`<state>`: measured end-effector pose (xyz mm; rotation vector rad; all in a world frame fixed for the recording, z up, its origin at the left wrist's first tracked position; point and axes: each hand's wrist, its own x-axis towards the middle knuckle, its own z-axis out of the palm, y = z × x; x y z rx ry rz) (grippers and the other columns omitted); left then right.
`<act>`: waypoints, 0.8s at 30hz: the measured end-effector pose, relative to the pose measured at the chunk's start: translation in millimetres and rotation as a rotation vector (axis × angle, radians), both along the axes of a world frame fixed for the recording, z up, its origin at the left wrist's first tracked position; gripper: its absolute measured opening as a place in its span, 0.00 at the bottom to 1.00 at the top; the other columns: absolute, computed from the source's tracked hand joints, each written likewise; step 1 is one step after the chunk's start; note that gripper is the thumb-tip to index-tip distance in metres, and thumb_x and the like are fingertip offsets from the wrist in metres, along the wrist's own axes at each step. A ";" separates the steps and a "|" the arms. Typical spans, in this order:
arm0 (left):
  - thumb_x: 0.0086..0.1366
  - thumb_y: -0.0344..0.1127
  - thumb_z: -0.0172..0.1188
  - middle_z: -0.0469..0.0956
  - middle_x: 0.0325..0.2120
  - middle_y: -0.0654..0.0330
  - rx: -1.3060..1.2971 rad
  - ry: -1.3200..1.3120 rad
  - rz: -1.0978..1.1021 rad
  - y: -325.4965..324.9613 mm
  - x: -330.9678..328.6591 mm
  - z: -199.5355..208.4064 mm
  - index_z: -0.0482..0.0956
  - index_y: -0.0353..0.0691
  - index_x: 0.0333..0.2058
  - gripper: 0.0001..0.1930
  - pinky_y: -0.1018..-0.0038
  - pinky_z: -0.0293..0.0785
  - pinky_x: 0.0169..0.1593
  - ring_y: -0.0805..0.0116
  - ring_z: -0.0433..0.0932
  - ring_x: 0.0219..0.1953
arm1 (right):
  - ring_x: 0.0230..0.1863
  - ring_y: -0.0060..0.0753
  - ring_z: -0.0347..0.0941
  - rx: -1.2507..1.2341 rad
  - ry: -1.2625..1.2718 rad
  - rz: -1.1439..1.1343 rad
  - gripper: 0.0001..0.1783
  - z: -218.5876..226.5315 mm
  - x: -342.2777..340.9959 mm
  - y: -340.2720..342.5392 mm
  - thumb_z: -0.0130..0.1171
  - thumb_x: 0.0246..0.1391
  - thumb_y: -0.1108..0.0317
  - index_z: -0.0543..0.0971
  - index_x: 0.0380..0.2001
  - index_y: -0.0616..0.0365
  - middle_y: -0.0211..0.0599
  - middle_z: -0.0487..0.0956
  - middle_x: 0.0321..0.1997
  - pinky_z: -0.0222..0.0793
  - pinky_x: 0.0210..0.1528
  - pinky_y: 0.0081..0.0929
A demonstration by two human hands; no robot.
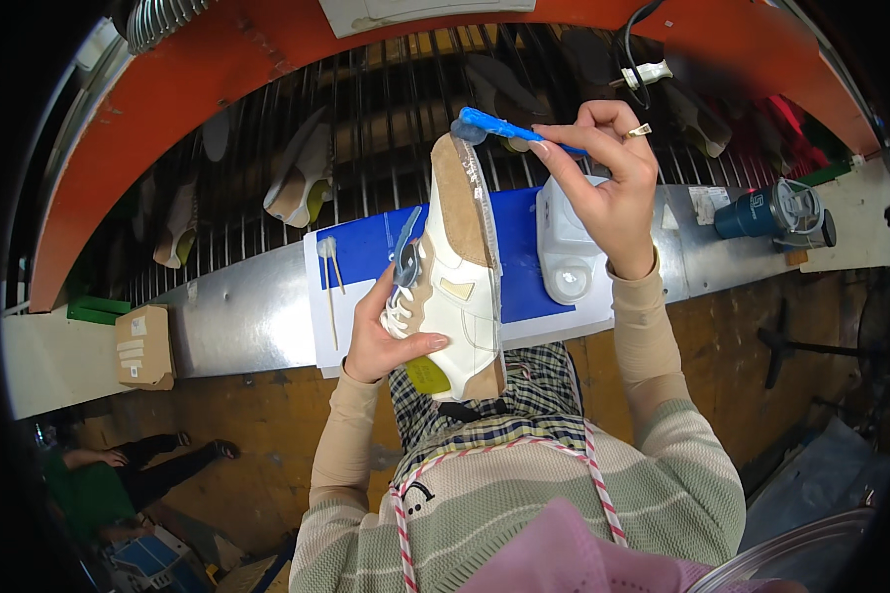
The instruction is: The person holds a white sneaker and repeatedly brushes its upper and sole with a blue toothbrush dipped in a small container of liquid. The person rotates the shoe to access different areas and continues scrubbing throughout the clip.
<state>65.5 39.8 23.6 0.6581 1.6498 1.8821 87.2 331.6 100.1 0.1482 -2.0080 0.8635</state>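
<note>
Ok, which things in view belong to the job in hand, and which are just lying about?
In the job:
pale shoe, held by the left fingers
blue brush, held by the right fingers
probably the white container

Seemingly just lying about:
lidded cup
cardboard box
white plug

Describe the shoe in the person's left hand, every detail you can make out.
The shoe is white, with tan, suede-looking patches at toe and heel, a small pale yellow side patch, white laces and an olive-green lining. A shiny strip runs along its bottom edge. Held up side-on, it points toe away from the person, bottom edge to the right. The left hand grips it near the laces; the right hand holds a blue brush at the toe.
</note>
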 end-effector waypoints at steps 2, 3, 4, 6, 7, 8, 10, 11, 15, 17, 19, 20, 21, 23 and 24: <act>0.46 0.33 0.79 0.73 0.57 0.53 0.011 0.039 0.002 0.3 -0.8 -0.6 0.59 0.28 0.66 0.51 0.69 0.69 0.61 0.66 0.73 0.57 | 0.25 0.19 0.65 0.041 -0.003 0.033 0.10 2.6 1.7 5.1 0.73 0.43 0.74 0.87 0.33 0.60 0.32 0.71 0.34 0.61 0.27 0.18; 0.46 0.33 0.79 0.73 0.57 0.53 0.012 0.017 0.005 0.0 -0.8 -0.8 0.59 0.28 0.67 0.51 0.69 0.68 0.61 0.65 0.73 0.57 | 0.25 0.19 0.64 0.060 -0.013 0.053 0.10 3.5 3.4 6.8 0.73 0.43 0.74 0.87 0.33 0.59 0.32 0.70 0.34 0.61 0.27 0.17; 0.46 0.34 0.79 0.73 0.57 0.53 0.017 0.003 0.005 -0.2 -1.1 -0.6 0.59 0.28 0.67 0.51 0.69 0.68 0.61 0.65 0.73 0.58 | 0.25 0.18 0.63 0.078 -0.023 0.072 0.11 3.9 5.2 7.8 0.73 0.42 0.74 0.87 0.33 0.59 0.31 0.70 0.34 0.60 0.27 0.17; 0.46 0.34 0.79 0.73 0.58 0.53 0.026 -0.020 0.008 -0.5 -1.8 0.3 0.59 0.28 0.67 0.51 0.69 0.68 0.62 0.65 0.73 0.58 | 0.25 0.17 0.63 0.076 -0.018 0.105 0.12 3.6 8.8 8.0 0.73 0.42 0.75 0.87 0.34 0.59 0.31 0.70 0.34 0.59 0.27 0.17; 0.46 0.34 0.79 0.72 0.58 0.53 0.032 -0.030 0.010 -0.6 -2.1 0.9 0.59 0.28 0.67 0.51 0.69 0.68 0.62 0.65 0.72 0.58 | 0.25 0.17 0.63 0.076 -0.016 0.120 0.12 3.3 10.8 8.0 0.73 0.41 0.75 0.87 0.34 0.59 0.31 0.70 0.34 0.59 0.26 0.16; 0.47 0.33 0.78 0.72 0.58 0.53 0.038 -0.028 0.006 -0.5 -2.6 1.8 0.59 0.28 0.67 0.51 0.69 0.67 0.62 0.65 0.72 0.58 | 0.25 0.17 0.63 0.078 -0.021 0.133 0.12 3.0 12.4 8.0 0.73 0.41 0.75 0.87 0.34 0.59 0.31 0.69 0.34 0.59 0.26 0.16; 0.47 0.33 0.78 0.72 0.58 0.53 0.059 -0.072 0.009 -0.3 -3.6 3.6 0.59 0.28 0.67 0.51 0.69 0.67 0.62 0.65 0.72 0.59 | 0.25 0.17 0.62 0.084 -0.030 0.157 0.12 2.1 15.6 7.9 0.73 0.41 0.75 0.87 0.34 0.59 0.31 0.69 0.33 0.58 0.26 0.16; 0.47 0.32 0.78 0.72 0.58 0.53 0.070 -0.088 0.008 0.1 -4.0 4.6 0.58 0.28 0.67 0.51 0.70 0.67 0.62 0.66 0.72 0.59 | 0.25 0.17 0.62 0.072 -0.036 0.172 0.12 1.5 16.9 7.7 0.73 0.41 0.75 0.87 0.34 0.59 0.31 0.69 0.34 0.58 0.26 0.17; 0.46 0.32 0.77 0.73 0.57 0.53 0.096 -0.121 0.032 1.4 -4.7 7.1 0.58 0.29 0.67 0.50 0.70 0.67 0.62 0.65 0.73 0.58 | 0.25 0.17 0.63 0.040 -0.057 0.214 0.13 -3.3 22.6 5.0 0.74 0.41 0.74 0.88 0.34 0.59 0.30 0.69 0.34 0.59 0.25 0.17; 0.47 0.32 0.77 0.73 0.57 0.53 0.117 -0.157 0.036 1.7 -5.0 8.3 0.59 0.29 0.66 0.50 0.70 0.67 0.62 0.65 0.73 0.58 | 0.26 0.18 0.63 0.022 -0.072 0.234 0.13 -7.0 25.2 3.0 0.74 0.40 0.74 0.88 0.34 0.58 0.30 0.69 0.34 0.59 0.26 0.17; 0.47 0.32 0.75 0.73 0.56 0.54 0.112 -0.163 0.050 2.1 -5.1 9.6 0.59 0.29 0.66 0.48 0.70 0.68 0.62 0.66 0.74 0.57 | 0.27 0.19 0.64 -0.005 -0.097 0.262 0.13 -11.3 27.7 1.1 0.74 0.40 0.74 0.88 0.34 0.58 0.31 0.69 0.34 0.60 0.26 0.17; 0.47 0.31 0.75 0.74 0.56 0.54 0.110 -0.167 0.058 2.4 -5.2 10.5 0.59 0.29 0.65 0.48 0.71 0.68 0.62 0.66 0.74 0.57 | 0.28 0.20 0.64 -0.030 -0.101 0.303 0.13 -13.5 27.5 0.5 0.74 0.40 0.74 0.88 0.34 0.58 0.31 0.69 0.33 0.61 0.27 0.18; 0.48 0.31 0.74 0.74 0.56 0.54 0.121 -0.180 0.070 3.2 -5.1 11.2 0.59 0.29 0.65 0.47 0.71 0.68 0.61 0.65 0.74 0.57 | 0.28 0.21 0.64 -0.056 -0.111 0.342 0.13 -15.9 26.9 -0.4 0.75 0.40 0.74 0.88 0.34 0.58 0.31 0.69 0.33 0.61 0.28 0.19; 0.49 0.31 0.72 0.74 0.56 0.53 0.143 -0.209 0.094 6.2 -3.7 12.5 0.60 0.29 0.65 0.45 0.71 0.69 0.61 0.65 0.74 0.56 | 0.33 0.23 0.66 -0.143 -0.184 0.396 0.12 -20.0 25.1 -2.4 0.74 0.42 0.73 0.87 0.34 0.59 0.30 0.70 0.34 0.64 0.33 0.21; 0.50 0.31 0.71 0.74 0.56 0.53 0.159 -0.232 0.098 7.6 -3.0 13.4 0.59 0.29 0.65 0.45 0.70 0.69 0.61 0.65 0.75 0.56 | 0.34 0.23 0.66 -0.266 -0.205 0.370 0.11 -22.9 22.5 -5.3 0.73 0.44 0.74 0.87 0.34 0.60 0.30 0.70 0.34 0.64 0.34 0.20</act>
